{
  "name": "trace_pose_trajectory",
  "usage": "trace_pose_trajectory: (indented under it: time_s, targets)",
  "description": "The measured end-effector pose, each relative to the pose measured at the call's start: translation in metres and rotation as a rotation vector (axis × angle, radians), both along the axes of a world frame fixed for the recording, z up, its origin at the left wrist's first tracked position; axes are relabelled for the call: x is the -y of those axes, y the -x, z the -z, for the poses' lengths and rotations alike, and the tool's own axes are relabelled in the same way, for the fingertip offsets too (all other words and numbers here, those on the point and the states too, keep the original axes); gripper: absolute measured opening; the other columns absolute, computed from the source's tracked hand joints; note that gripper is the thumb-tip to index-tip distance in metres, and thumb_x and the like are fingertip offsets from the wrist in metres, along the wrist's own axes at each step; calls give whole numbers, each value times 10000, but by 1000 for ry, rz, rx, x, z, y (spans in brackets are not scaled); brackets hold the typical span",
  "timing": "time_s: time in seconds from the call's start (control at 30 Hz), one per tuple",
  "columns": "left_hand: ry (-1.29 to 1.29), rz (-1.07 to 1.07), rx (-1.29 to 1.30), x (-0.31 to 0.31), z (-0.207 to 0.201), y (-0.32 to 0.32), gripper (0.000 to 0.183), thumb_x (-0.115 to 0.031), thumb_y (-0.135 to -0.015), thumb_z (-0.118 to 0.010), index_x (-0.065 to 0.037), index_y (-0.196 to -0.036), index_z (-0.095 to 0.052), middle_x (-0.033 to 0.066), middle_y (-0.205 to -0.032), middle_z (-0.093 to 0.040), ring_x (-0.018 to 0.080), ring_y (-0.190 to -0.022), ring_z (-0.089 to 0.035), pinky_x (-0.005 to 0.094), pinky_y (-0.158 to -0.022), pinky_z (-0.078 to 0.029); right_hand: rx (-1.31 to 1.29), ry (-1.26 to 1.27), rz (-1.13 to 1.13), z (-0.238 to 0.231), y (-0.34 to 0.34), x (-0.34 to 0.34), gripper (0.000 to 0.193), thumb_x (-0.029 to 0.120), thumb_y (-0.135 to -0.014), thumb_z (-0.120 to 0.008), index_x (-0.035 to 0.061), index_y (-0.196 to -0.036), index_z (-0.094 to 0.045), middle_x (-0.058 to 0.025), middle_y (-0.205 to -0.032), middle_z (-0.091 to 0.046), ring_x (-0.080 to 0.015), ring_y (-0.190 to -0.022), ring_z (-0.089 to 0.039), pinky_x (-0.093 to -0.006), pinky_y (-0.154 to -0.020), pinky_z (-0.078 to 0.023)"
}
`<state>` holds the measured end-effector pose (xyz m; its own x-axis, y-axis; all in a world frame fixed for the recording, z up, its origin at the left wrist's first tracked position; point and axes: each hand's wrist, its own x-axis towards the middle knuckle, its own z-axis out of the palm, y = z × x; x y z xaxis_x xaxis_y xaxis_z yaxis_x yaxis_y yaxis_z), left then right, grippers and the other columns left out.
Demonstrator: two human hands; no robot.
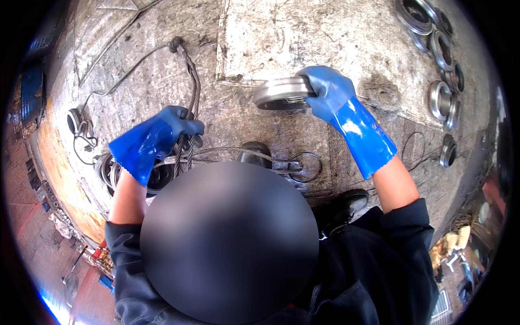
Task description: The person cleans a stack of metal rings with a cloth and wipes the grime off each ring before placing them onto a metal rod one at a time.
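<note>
My left hand (172,125), in a blue rubber glove, is closed around a steel wire rope (193,86). The rope runs up to a dark knotted end (176,44) and down past my hand toward several metal rings (104,169). My right hand (329,92), gloved the same way, grips the right side of a thick, shiny metal ring (279,91). That ring is tilted, so its outer wall shows; whether it touches the floor I cannot tell. More wire rope (233,151) stretches rightward below my hands to a thin round loop (306,167).
Several metal rings (440,100) lie along the right side, others at the top right. A thin cable (127,71) leads left to a small ring (73,122). My dark shoes (349,205) stand on the worn, stained floor covering (271,38). A blurred round patch covers the lower middle.
</note>
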<state>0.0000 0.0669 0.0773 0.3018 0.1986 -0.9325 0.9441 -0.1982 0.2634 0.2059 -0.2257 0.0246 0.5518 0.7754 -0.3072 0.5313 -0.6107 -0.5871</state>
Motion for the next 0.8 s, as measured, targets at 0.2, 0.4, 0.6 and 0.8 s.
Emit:
trace_pose_trajectory:
  time_s: [0.2,0.4,0.6,0.8]
  targets:
    - [230,-250,305,-11,35,-55,273,-228,-931,-650,-8,-1071,-731,131,-983,-770,142,-809,-726,218,-595,-493,273,9,-306,-14,-17,36,449,65,-669,-772,171,-1099,-707,-49,-990,-719,-306,-959,-688,-427,-827,-572]
    - [295,-808,500,42,89,-159,386,-184,-1015,-606,94,-1278,-556,269,-1206,-677,294,-1006,-739,276,-859,-623,305,247,-499,-42,-26,62,333,93,-674,-776,171,-987,-693,-24,-890,-697,-305,-870,-708,-451,-725,-588]
    - [181,-614,923,23,245,-113,251,-135,-1000,-630,-5,-1214,-625,99,-1033,-733,220,-817,-753,286,-417,-405,468,47,-597,-52,-1,1,181,97,-761,-760,190,-890,-676,-6,-830,-705,-227,-758,-729,-377,-593,-617]
    - [440,-345,697,36,204,-124,372,-217,-1028,-570,-116,-1386,-574,121,-1204,-711,194,-1025,-690,253,-753,-487,493,103,-568,-38,-21,-66,187,180,-881,-741,140,-1056,-688,-32,-995,-728,-227,-956,-729,-334,-750,-617]
